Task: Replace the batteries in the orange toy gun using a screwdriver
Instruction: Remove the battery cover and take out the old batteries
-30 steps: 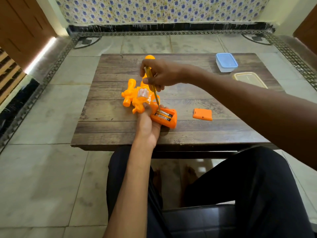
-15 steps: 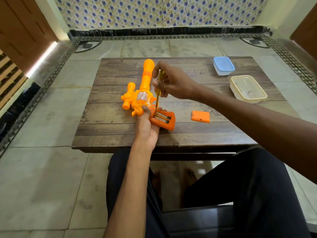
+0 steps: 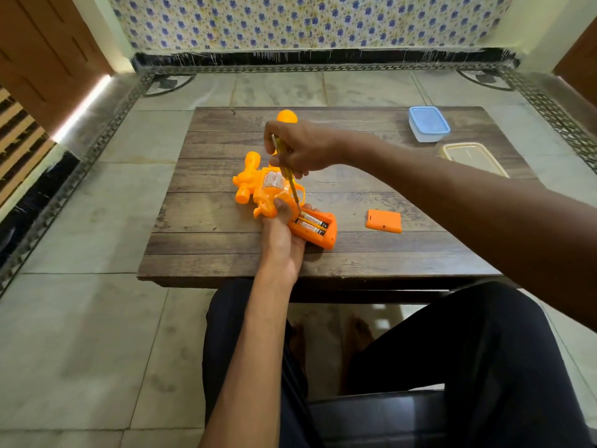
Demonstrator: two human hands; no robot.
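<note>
The right hand [image 3: 303, 148] is curling its fingers round the yellow handle of the screwdriver [image 3: 286, 169], slanting the shaft down so the tip is reaching the upper end of the open battery bay, probably to lever a cell out. The left hand [image 3: 281, 240] is gripping the handle of the orange toy gun [image 3: 258, 185] from below, thumb pressing on the body, most likely to steady it against the prying. The gun is lying flat on the wooden surface [image 3: 206, 247] with its bay facing up, so the two batteries [image 3: 311, 223] inside are showing and within reach. The orange battery cover [image 3: 383, 220] is lying to the right of the gun, well clear of the work. Beyond the gun and to its right, a blue-lidded container [image 3: 428, 122] and a clear container [image 3: 471, 156] are sitting far off. Against half a second ago, the right hand is now hanging over the gun's barrel and hiding its middle, and the screwdriver is leaning more steeply; the gun and cover are lying as before.
</note>
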